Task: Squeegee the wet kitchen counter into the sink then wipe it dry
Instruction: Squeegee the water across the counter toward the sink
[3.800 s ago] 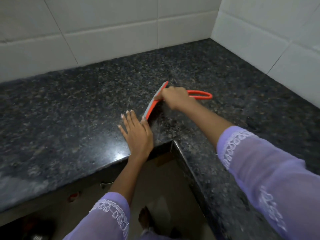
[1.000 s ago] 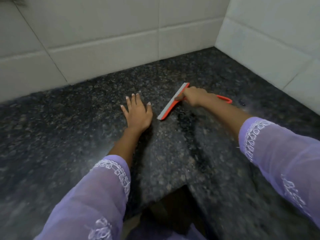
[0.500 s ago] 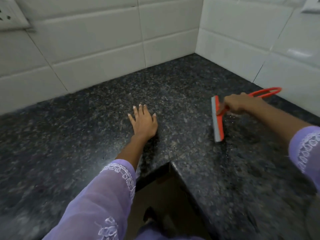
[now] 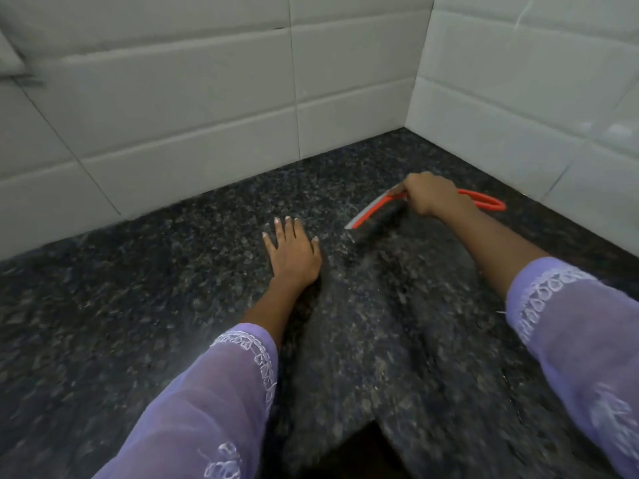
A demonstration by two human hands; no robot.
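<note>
Right hand (image 4: 428, 197) has its grip curled tight round the neck of the orange squeegee (image 4: 375, 210), just behind the blade, with the looped handle end sticking out past the wrist toward the right wall. Left hand (image 4: 294, 252) holds nothing; it lies flat on the dark granite bench (image 4: 138, 305), fingers straight and spread, just beside the blade's near tip. The blade sits slanted on the bench near the tiled corner (image 4: 409, 122), its edge apparently down on the stone, though blur hides the contact line. No sink shows in this view, so I cannot tell which way the water must go.

To do this stroke well, I judge the blade should stay low and evenly pressed along its whole length, drawn in one steady pull. Overlapping passes would avoid streaks. The bracing palm ought to lift clear of the path.
</note>
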